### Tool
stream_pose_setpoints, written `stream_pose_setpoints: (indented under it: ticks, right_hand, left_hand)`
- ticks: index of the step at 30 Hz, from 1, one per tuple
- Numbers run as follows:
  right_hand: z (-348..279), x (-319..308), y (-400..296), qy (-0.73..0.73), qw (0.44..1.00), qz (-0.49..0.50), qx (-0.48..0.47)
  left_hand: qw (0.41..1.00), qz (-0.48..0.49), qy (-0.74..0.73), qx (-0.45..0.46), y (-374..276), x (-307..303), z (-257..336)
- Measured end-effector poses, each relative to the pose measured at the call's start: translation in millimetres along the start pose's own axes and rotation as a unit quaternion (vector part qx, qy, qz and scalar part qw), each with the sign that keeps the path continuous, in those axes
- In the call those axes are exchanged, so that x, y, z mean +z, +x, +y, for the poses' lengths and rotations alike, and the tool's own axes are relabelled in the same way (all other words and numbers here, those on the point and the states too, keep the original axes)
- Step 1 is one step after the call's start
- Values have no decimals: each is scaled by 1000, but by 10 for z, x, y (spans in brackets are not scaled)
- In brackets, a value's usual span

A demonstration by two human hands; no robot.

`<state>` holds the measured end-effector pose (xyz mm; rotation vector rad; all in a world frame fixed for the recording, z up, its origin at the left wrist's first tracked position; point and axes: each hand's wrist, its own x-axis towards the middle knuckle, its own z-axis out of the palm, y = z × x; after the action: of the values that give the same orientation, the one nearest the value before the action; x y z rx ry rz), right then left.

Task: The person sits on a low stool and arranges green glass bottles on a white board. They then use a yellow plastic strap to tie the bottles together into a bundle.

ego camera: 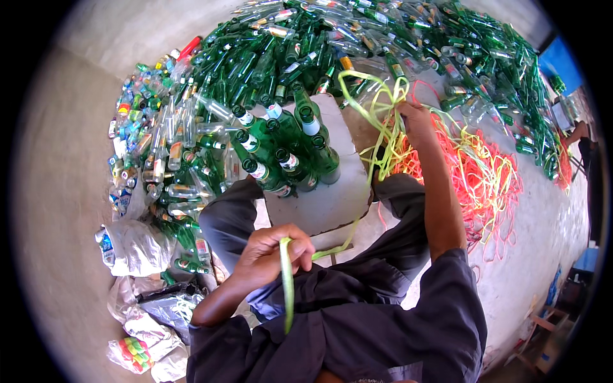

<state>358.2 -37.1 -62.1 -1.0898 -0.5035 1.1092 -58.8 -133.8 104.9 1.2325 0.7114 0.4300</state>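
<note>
My left hand (282, 249), above my lap, is closed on one end of a yellow-green plastic strap (287, 287), whose tail hangs down over my shirt. The strap runs on from there past the table's edge towards my right hand (413, 115), which grips a loose looped bundle of the same strap (383, 103) at the upper right. Between my knees stands a small white-topped table (347, 179) with a worn edge. Several green glass bottles (328, 163) stand upright in a close group on its left part, some with white neck labels.
Beyond the table lies a large heap of green and clear glass bottles (249, 67). Plastic bottles (139, 105) and filled plastic bags (139, 244) line the left. A tangled pile of red and yellow strapping (479, 177) covers floor at right. Part of another person (591, 158) shows far right.
</note>
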Motion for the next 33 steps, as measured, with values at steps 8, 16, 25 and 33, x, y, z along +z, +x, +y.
stream_pose_setpoints:
  ticks: [8, 16, 25, 33]
  right_hand:
    - [-185, 169, -134, 43, 997, -30, -50]
    - [-231, 264, -239, -46, 998, -38, -23]
    - [-282, 467, -421, 112, 973, -197, 49]
    - [-280, 569, -538, 127, 954, -268, 42]
  left_hand:
    - [973, 3, 205, 109, 347, 11, -704]
    - [921, -14, 353, 164, 535, 41, -1156]
    - [894, -44, 383, 226, 1020, 199, -236]
    - [784, 124, 466, 390, 1884, 149, 147]
